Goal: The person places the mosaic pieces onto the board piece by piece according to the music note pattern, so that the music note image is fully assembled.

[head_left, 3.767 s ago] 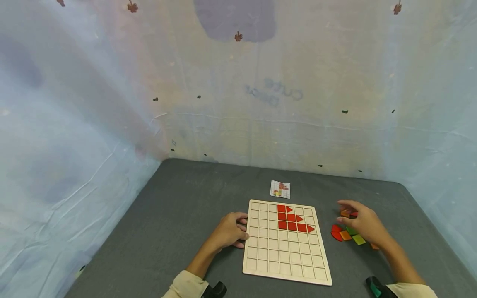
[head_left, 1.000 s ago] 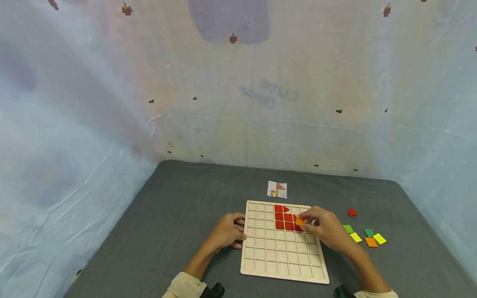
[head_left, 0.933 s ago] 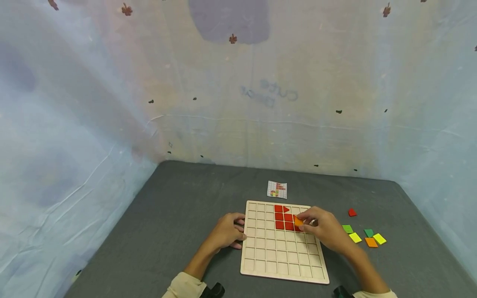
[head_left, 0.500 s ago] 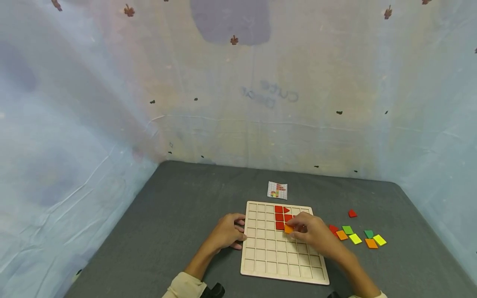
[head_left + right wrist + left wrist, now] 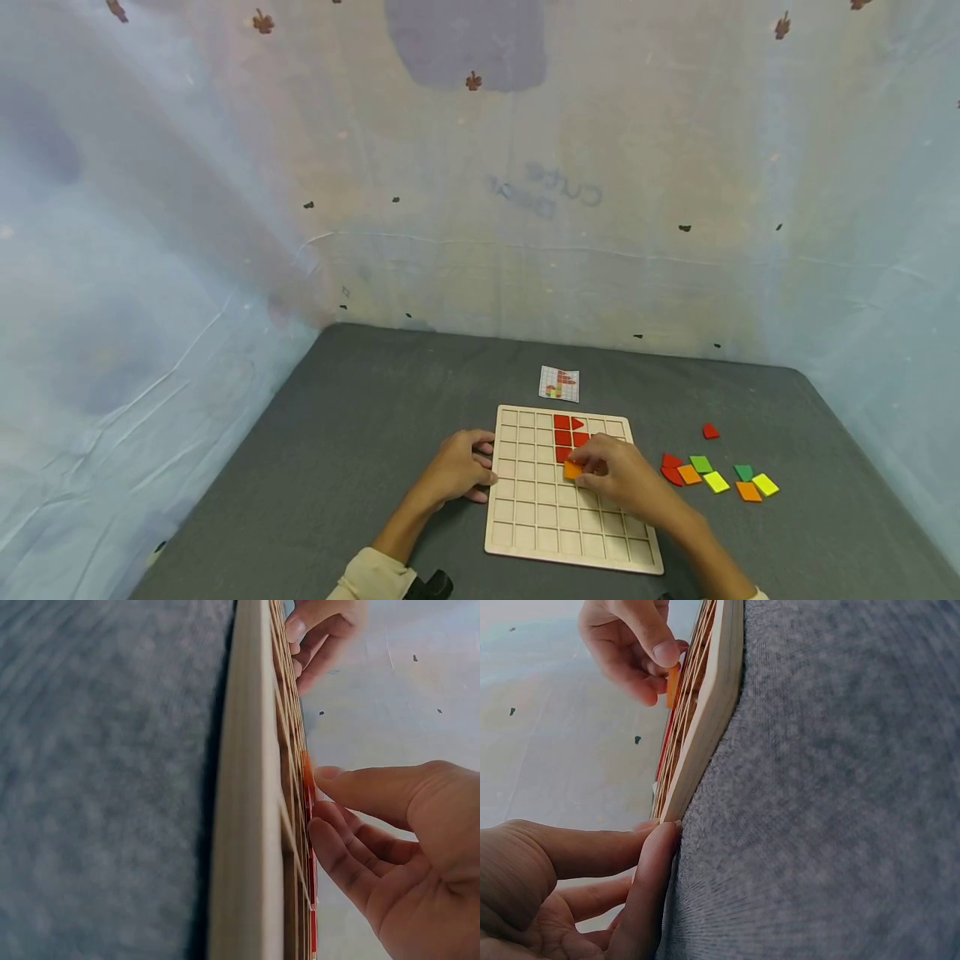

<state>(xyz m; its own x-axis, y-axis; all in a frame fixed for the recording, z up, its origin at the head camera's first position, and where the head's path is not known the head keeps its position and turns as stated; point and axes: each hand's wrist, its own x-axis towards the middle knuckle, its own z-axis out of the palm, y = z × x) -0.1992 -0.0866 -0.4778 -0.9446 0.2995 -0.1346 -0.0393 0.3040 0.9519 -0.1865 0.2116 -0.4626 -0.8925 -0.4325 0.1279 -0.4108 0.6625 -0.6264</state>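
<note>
My right hand (image 5: 618,475) pinches an orange square tile (image 5: 572,471) between thumb and fingers, just over the wooden grid board (image 5: 536,533). In the left wrist view the orange tile (image 5: 673,686) stands tilted against the board's face. Red square tiles (image 5: 562,438) and a red triangular tile (image 5: 577,423) sit in the board's upper cells; my right hand covers others. At the board's left edge, my left hand (image 5: 457,467) holds the rim with thumb and finger, as the left wrist view shows at the board's edge (image 5: 705,742).
Behind the board lies a small printed pattern card (image 5: 559,384). To the right are loose tiles: red rounded ones (image 5: 671,475), orange (image 5: 748,492), yellow (image 5: 716,482) and green (image 5: 700,463). Another red tile (image 5: 710,431) lies farther back on the grey table (image 5: 390,392).
My right hand came from the loose tiles on the right with the orange tile, then moved left and nearer over the board, below the red tiles. My left hand stayed at the board's edge.
</note>
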